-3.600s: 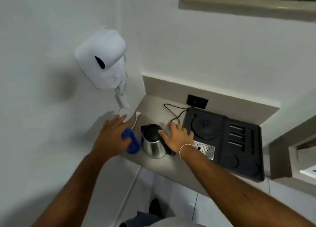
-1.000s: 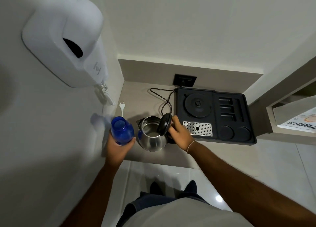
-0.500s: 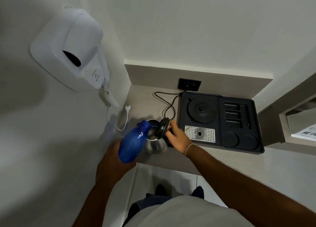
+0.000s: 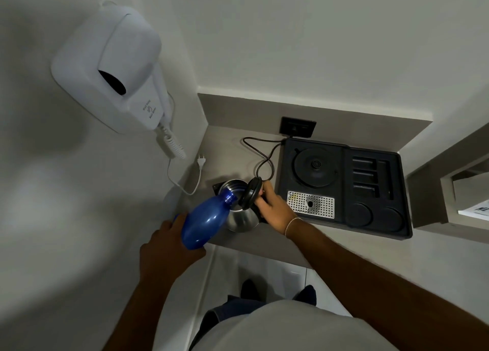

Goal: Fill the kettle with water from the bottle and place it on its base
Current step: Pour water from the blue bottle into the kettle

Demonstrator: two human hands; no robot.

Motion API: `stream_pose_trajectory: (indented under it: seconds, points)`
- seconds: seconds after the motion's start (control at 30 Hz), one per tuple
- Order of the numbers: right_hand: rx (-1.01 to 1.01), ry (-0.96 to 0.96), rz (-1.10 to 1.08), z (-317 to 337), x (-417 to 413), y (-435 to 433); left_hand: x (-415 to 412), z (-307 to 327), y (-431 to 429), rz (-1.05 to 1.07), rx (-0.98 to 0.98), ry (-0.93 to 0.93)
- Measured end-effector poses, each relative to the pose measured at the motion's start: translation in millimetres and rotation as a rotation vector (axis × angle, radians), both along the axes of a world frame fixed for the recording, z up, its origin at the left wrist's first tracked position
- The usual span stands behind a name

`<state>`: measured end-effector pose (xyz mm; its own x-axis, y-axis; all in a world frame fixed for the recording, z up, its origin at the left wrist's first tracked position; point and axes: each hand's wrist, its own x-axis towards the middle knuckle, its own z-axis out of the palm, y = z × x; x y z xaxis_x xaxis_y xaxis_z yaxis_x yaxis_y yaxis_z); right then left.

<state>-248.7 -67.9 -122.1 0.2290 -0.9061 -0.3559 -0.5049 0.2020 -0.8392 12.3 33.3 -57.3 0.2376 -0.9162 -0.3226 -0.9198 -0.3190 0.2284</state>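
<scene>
A steel kettle point(image 4: 242, 219) stands on the grey shelf point(image 4: 267, 247) left of the black tray, its black lid point(image 4: 250, 192) swung up. My right hand point(image 4: 275, 208) grips the kettle's handle and keeps the lid up. My left hand point(image 4: 169, 247) holds a blue bottle point(image 4: 205, 219) by its bottom end, tipped so its uncapped neck points into the kettle's mouth. The round black kettle base point(image 4: 315, 166) sits in the tray's back left recess with nothing on it.
The black tray point(image 4: 375, 202) has a perforated metal drip plate point(image 4: 311, 203) and several recesses. A black cord point(image 4: 260, 156) runs to a wall socket point(image 4: 298, 126). A white wall-mounted hair dryer point(image 4: 111, 70) hangs on the left wall, its plug point(image 4: 201, 160) lying loose.
My left hand lifted the blue bottle and tipped it over until its neck reached the kettle's mouth. My right hand raised the lid and stayed on the handle.
</scene>
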Motion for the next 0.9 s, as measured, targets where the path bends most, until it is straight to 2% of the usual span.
stream_pose_trajectory:
  seconds: [0.33,0.9]
  points:
    - [0.005,0.018,0.027,3,-2,2,-3,14,1,-0.031,0.017,-0.134]
    - [0.006,-0.011,-0.018,10,1,5,2,16,4,-0.048,0.011,-0.222]
